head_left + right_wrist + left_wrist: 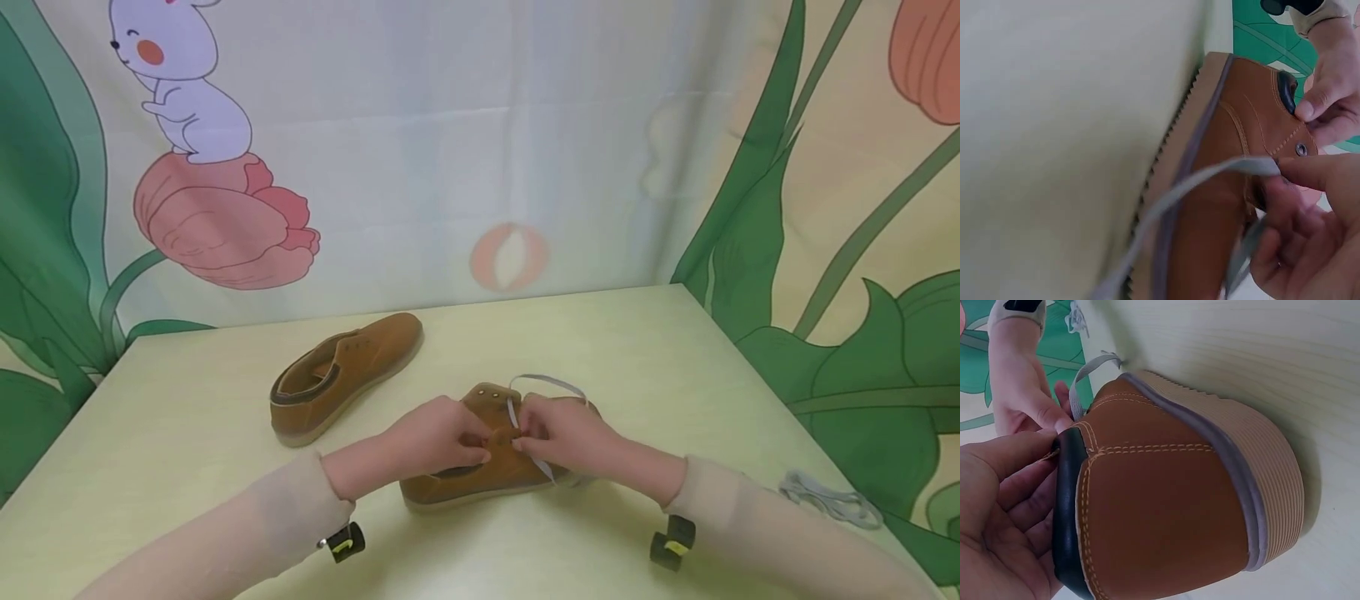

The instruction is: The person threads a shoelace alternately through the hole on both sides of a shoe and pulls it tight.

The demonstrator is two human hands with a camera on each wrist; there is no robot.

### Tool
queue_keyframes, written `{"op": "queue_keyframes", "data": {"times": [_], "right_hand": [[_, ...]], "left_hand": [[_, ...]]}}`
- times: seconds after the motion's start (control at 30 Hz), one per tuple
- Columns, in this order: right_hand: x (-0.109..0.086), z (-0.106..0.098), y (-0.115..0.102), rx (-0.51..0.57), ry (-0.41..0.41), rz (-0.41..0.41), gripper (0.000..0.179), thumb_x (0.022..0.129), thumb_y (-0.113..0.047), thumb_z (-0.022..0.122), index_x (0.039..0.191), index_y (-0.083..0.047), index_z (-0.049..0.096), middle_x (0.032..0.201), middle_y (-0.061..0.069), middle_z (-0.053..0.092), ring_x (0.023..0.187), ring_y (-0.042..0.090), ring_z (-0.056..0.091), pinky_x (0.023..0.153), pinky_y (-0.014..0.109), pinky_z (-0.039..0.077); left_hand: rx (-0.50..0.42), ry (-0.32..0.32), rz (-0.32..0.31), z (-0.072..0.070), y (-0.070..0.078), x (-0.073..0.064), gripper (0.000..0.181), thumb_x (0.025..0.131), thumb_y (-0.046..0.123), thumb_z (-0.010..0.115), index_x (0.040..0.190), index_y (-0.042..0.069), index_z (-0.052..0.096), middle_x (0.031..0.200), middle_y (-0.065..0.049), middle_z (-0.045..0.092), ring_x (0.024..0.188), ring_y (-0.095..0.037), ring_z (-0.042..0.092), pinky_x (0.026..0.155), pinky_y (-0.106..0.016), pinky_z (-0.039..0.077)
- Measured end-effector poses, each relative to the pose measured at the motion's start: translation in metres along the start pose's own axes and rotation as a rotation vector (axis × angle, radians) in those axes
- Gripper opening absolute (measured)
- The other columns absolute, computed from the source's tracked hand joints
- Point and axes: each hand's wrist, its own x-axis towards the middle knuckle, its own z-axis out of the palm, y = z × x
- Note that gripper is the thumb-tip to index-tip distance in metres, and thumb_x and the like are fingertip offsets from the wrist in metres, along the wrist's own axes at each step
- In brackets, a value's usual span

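Note:
A brown shoe [480,487] with a dark collar lies on the table, its toe pointing right. My left hand [442,433] pinches the eyelet flap near the shoe's opening; in the left wrist view its fingers come over the dark collar [1071,519]. Between the thumb and fingers of my right hand [573,432] is a flat grey shoelace [1172,197], held close to the eyelets. One length of this lace loops above the right hand, and another hangs across the shoe's side. A metal-ringed eyelet [1301,149] shows between the two hands in the right wrist view.
A second brown shoe [375,362], with no lace in its eyelets, stands farther back on the left. Another grey shoelace [828,500] lies bundled at the table's right edge, beside my right sleeve. A printed curtain [420,167] hangs behind the pale table [637,342].

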Motion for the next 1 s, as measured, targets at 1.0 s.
{"op": "queue_keyframes", "data": {"times": [1.0], "right_hand": [[0.091, -0.104, -0.034, 0.557, -0.043, 0.140, 0.020, 0.107, -0.017, 0.050, 0.108, -0.001, 0.063, 0.076, -0.004, 0.063, 0.057, 0.011, 0.050, 0.061, 0.023, 0.046]], "left_hand": [[0.107, 0.064, 0.106, 0.003, 0.009, -0.007, 0.007, 0.092, 0.009, 0.073, 0.084, 0.009, 0.074, 0.066, 0.003, 0.065, 0.059, 0.003, 0.041, 0.057, -0.013, 0.039]]}}
